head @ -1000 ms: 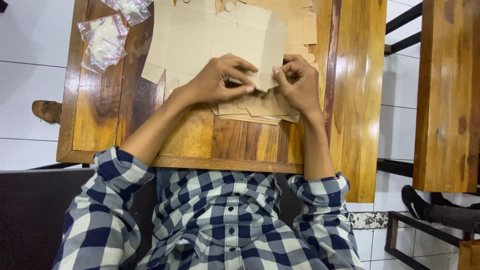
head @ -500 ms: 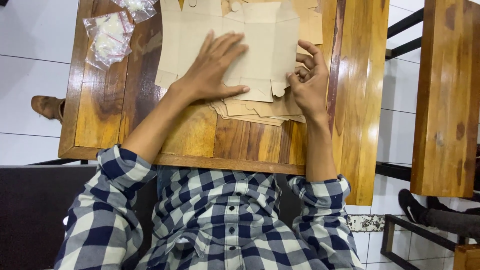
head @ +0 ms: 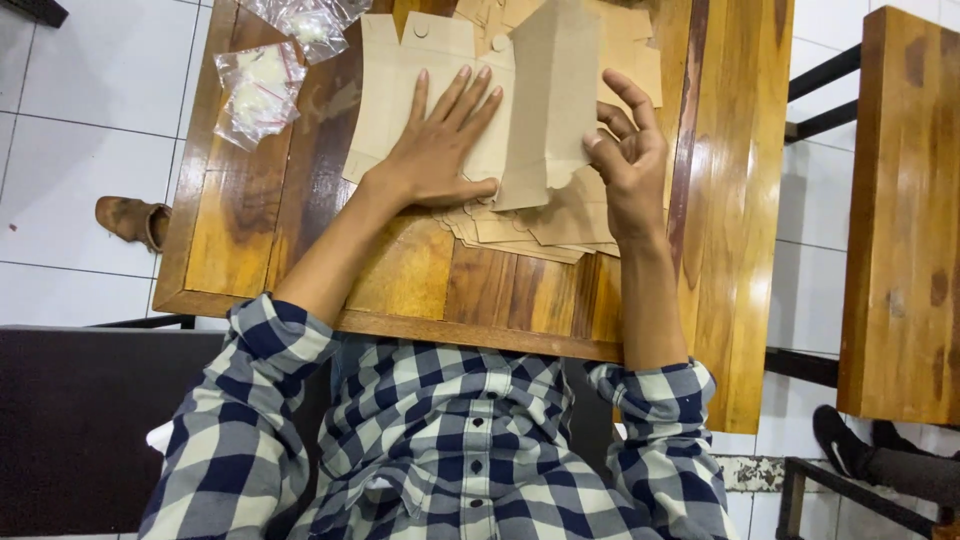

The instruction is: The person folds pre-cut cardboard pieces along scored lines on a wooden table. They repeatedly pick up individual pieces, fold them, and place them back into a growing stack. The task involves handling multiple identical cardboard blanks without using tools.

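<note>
Left hand (head: 437,150) flat, right hand (head: 625,160) pinching

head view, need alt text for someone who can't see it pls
A person in a checked shirt presses the left hand flat on a brown cardboard cutout while the right hand lifts its folded panel, over a stack of cutouts on a wooden table. Clear plastic bags lie nearby.

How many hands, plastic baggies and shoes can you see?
Hands: 2, left hand and right hand
Clear plastic bags: 2, and
Shoes: 2, brown shoe and black shoe
Total: 6
</note>
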